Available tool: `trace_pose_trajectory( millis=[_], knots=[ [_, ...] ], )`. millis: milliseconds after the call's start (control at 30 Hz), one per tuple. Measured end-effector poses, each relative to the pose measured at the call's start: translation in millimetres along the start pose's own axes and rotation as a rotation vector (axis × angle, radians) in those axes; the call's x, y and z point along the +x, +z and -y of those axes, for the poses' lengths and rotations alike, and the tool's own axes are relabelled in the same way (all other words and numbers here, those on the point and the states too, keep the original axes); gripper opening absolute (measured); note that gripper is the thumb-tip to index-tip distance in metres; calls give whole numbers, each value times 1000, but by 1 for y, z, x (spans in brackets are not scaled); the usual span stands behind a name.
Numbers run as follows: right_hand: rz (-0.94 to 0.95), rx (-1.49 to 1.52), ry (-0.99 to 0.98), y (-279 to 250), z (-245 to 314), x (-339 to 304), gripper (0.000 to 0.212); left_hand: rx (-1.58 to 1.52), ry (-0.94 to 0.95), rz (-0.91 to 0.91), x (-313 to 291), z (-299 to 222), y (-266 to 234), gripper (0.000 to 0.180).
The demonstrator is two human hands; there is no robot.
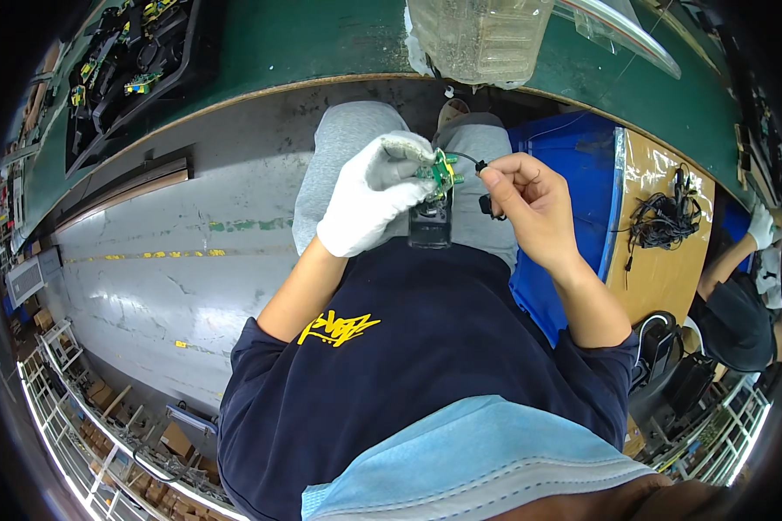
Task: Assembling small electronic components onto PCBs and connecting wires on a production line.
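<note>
My left hand (369,195), in a white glove, is closed around a small green circuit board (441,176) with yellow parts, held above my lap. Just below the board is a black plastic housing (430,227); whether the two are joined is hidden by the glove. A thin black cable (465,156) runs from the board to my bare right hand (534,200). There the thumb and index finger pinch it at a small black piece. More of the black cable hangs beneath those fingers.
Ahead is a green workbench (321,43) with a clear plastic bin (482,39) at its edge. Black trays (135,78) of circuit boards lie far left. To the right stand a blue crate (573,208) and a cardboard surface holding tangled black cables (665,217). Another person (738,295) works far right.
</note>
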State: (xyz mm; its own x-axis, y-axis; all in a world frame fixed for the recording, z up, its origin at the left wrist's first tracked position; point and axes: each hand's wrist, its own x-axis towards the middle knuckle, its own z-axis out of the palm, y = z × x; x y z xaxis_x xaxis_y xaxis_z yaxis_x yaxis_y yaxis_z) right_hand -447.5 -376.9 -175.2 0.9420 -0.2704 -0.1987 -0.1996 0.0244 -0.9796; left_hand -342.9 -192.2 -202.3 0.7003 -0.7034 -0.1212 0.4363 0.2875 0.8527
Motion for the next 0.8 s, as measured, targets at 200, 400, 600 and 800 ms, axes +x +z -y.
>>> trace_pose_trajectory(
  millis=[200, 400, 600, 800],
  knots=[
    [76, 206, 108, 2, 9, 3, 14, -154, -132, 43, 9, -11, 7, 48],
    [9, 1, -147, 3, -2, 8, 20, -56, -191, 105, 19, -24, 16, 47],
    [13, -501, -97, -26, 39, 12, 29, 42, -161, 83, 36, -23, 14, 36],
    [-36, -902, -331, -32, 62, 7, 27, 122, -98, 28, 48, -15, 23, 36]
  ],
)
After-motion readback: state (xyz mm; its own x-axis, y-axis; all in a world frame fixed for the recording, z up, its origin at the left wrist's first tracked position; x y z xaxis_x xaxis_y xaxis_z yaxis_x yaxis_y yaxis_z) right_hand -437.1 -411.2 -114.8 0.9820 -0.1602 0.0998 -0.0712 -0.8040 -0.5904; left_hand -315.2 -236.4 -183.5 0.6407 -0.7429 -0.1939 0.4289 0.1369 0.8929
